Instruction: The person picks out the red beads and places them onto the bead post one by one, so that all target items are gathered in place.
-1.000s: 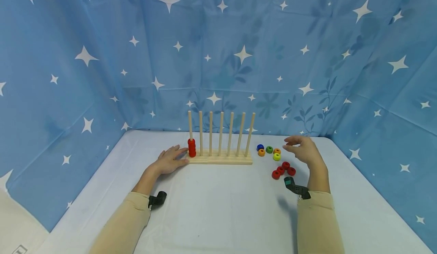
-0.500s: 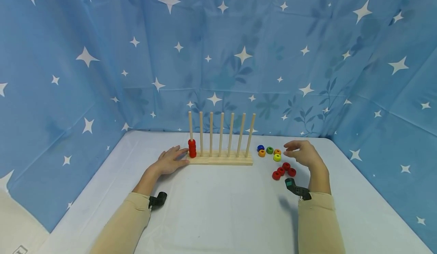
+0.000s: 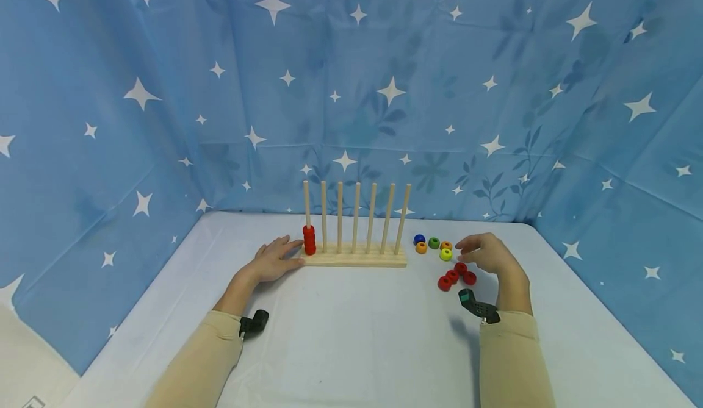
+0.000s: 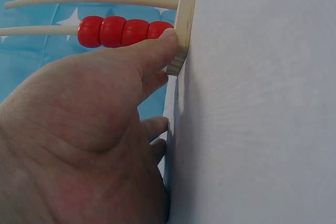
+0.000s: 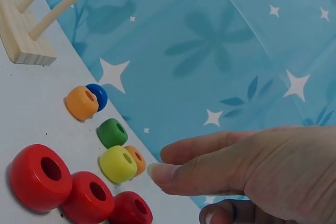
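A wooden bead rack (image 3: 357, 261) with a row of upright pegs stands on the table. Red beads (image 3: 309, 240) are stacked on its leftmost peg. My left hand (image 3: 271, 261) holds the left end of the rack's base, thumb in front and index finger behind, close under the stack in the left wrist view. Over the table to the right, my right hand (image 3: 486, 254) hovers with relaxed fingers and holds nothing. Nearest its fingertips are a yellow bead (image 5: 118, 164) and an orange bead (image 5: 137, 160). Several loose red beads (image 3: 452, 275) lie nearer the front.
A green bead (image 3: 434, 243), a blue bead (image 3: 420, 239) and a second orange bead (image 3: 421, 247) lie between the rack and my right hand. Behind the white table (image 3: 351, 335) hangs a blue star-patterned cloth (image 3: 351, 91), which also rises at both sides.
My right hand has lowered a little toward the loose beads. The left hand stays at the end of the rack, and the beads have not moved.
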A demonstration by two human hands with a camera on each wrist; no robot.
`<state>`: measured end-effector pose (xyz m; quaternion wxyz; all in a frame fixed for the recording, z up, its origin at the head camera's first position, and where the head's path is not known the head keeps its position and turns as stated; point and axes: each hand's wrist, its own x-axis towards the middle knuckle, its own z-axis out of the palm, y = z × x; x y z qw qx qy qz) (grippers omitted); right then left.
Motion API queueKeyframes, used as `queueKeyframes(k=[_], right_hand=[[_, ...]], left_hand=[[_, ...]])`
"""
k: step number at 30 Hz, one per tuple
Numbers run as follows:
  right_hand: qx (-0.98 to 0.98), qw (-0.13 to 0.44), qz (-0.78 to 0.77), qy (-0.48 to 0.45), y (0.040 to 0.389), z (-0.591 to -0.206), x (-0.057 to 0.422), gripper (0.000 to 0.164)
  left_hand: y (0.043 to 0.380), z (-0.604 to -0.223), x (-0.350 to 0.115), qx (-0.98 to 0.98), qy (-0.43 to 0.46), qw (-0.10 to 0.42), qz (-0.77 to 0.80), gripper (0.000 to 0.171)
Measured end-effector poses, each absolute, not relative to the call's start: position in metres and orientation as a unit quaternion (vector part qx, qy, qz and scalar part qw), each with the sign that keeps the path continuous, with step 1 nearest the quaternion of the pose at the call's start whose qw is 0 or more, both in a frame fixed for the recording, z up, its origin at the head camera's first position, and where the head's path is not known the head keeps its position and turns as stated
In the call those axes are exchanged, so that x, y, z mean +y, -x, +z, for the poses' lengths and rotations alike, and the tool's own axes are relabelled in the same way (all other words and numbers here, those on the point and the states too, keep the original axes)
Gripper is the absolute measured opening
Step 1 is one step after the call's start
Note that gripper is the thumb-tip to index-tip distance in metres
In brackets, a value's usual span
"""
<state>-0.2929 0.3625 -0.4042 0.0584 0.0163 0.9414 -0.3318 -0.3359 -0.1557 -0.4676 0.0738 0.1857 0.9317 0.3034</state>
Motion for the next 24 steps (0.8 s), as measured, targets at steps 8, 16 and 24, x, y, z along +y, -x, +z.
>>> queueKeyframes(k=[8,16,24], right_hand=[[0.941,0.076,-0.329,-0.029,0.2916,-0.4079,0.3632,0.035],[0.945,0.087,-0.314,-0.031,0.2948,-0.4091,0.3632,0.032],[0.943,0.092,-0.317,-0.039,0.2966,-0.413,0.3637,0.028]], left_hand=[[0.3354,-0.4684,-0.1562,0.931,-0.184,0.073,0.306,0.065],[0.3352,-0.4675,-0.1565,0.932,-0.185,0.068,0.304,0.064],[0.3341,-0.4667,-0.1555,0.933,-0.183,0.068,0.304,0.064]])
